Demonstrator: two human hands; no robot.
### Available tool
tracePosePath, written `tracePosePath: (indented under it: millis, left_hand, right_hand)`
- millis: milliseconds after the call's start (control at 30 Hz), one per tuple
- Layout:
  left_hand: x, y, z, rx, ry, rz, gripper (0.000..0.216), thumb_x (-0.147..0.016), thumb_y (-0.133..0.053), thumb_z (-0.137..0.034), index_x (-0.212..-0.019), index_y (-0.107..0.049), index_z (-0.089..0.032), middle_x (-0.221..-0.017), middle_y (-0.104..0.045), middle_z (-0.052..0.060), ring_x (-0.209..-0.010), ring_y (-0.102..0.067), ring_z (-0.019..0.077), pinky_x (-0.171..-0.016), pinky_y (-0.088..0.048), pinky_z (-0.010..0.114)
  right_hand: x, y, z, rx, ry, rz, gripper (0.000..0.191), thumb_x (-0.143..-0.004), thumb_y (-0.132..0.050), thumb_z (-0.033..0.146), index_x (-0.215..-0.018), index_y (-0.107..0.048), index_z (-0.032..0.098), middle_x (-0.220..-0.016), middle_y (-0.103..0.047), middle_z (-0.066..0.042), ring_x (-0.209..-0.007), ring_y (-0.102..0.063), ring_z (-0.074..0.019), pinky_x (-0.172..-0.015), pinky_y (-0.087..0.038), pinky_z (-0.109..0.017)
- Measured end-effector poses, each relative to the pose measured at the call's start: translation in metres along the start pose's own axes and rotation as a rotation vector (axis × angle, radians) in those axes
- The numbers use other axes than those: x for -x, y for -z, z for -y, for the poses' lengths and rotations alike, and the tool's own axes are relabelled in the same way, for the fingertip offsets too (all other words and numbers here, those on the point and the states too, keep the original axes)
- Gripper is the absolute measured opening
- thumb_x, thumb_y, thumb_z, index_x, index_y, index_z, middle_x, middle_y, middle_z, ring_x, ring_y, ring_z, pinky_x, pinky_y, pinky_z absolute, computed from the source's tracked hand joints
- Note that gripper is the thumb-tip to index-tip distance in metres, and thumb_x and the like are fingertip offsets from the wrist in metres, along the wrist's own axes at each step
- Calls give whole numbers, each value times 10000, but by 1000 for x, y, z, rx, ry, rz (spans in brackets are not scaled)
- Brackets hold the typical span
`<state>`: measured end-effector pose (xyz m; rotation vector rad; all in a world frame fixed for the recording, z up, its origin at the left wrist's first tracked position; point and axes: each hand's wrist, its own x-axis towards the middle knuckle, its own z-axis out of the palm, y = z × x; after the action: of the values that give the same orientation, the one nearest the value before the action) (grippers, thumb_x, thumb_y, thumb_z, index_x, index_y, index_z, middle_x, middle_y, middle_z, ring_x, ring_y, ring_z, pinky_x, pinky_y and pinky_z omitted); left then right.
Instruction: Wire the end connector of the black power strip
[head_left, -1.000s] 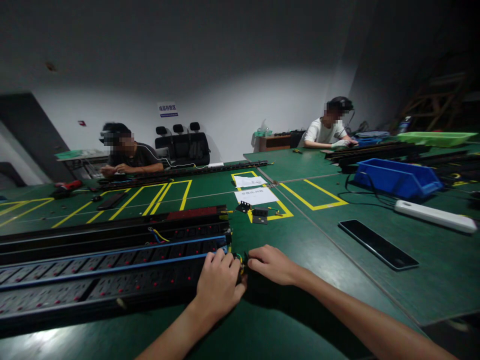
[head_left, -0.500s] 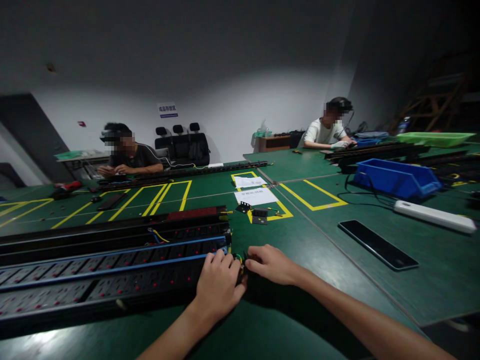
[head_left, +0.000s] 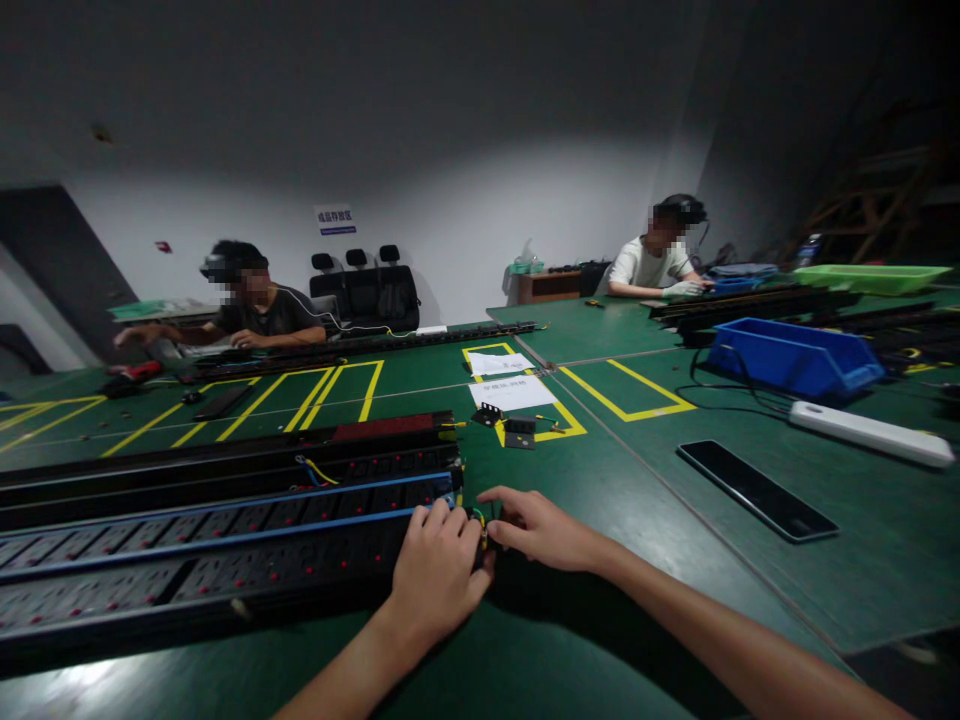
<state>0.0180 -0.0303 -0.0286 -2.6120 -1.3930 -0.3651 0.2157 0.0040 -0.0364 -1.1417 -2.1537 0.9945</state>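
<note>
Several long black power strips (head_left: 225,530) with red-dotted sockets and blue edges lie side by side on the green table (head_left: 570,640). My left hand (head_left: 439,570) is closed over the right end of the nearest strip. My right hand (head_left: 536,527) pinches a small dark part at that same end, with the forefinger lifted. Thin yellow and green wires (head_left: 480,522) show between the two hands.
A black flat panel (head_left: 757,490) and a white power strip (head_left: 870,432) lie to the right, a blue bin (head_left: 795,355) behind them. Small black brackets (head_left: 510,425) and paper sheets (head_left: 510,390) sit ahead in yellow-taped squares. Two other people work at the far edge.
My right hand's forefinger has lifted and the hand shifted slightly left. The person at the far left has stretched an arm out to the left.
</note>
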Motion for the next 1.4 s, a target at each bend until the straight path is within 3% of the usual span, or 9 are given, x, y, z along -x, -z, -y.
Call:
tracePosePath:
  millis: [300,500,633,767,967,1067,1200,1400]
  left_hand:
    - [0,0,0,0,-3,-4,163,-889,-585,-321,-956,-661,-193,-998,-666,71,-1007,-530,292,-868,-377,459]
    - [-1,2,0,-11,-3,18,124,-874,-581,-281,-925,-651,-193,-979,-661,70,-990,-529,287,-867,-378,456]
    - [-1,1,0,11,2,6,147,-883,-589,-316,-936,-659,-197,-983,-665,74,-990,-530,285,-866,-375,455]
    - [-1,2,0,19,3,-2,145,-888,-587,-323,-904,-659,-198,-984,-666,71,-977,-535,275,-861,-379,450]
    - [-1,2,-1,8,3,-5,154,-878,-596,-325,-921,-661,-193,-990,-669,72,-1001,-533,283,-879,-380,458]
    - [-1,1,-1,4,7,-13,154,-870,-608,-329,-918,-665,-193,-987,-668,80,-1001,-533,281,-893,-378,459]
    - [-1,3,-2,2,9,-5,151,-876,-587,-321,-917,-663,-198,-969,-665,76,-985,-533,278,-891,-381,459]
    - [2,8,-4,38,17,-6,270,-836,-602,-417,-969,-654,-188,-1029,-659,100,-1040,-518,307,-941,-366,495]
  right_hand:
    - [1,1,-1,2,8,9,521,-939,-545,430,-1389,-537,167,-861,-679,-47,-749,-624,-173,-633,-482,-264]
    - [2,-1,-5,-78,10,54,591,-935,-548,461,-1444,-469,170,-895,-653,-46,-706,-600,-150,-606,-483,-254]
    - [0,-1,-9,-199,-7,103,458,-942,-480,301,-1390,-459,209,-900,-620,-10,-612,-575,-108,-553,-470,-230]
    - [-2,-2,-11,-232,-31,57,339,-857,-421,130,-1184,-457,209,-855,-595,25,-555,-544,-86,-523,-435,-206]
    - [-1,0,-10,123,34,-93,217,-785,-518,139,-984,-466,209,-784,-587,28,-632,-531,-116,-583,-364,-216]
    - [0,3,-7,304,59,2,47,-813,-522,179,-851,-540,202,-737,-618,10,-657,-554,-134,-600,-330,-228]
    - [2,6,1,426,88,87,90,-839,-522,185,-855,-610,195,-826,-692,-32,-741,-615,-162,-635,-322,-238]
    - [4,7,6,482,111,100,115,-869,-516,187,-926,-615,200,-891,-705,-48,-797,-633,-171,-658,-325,-242]
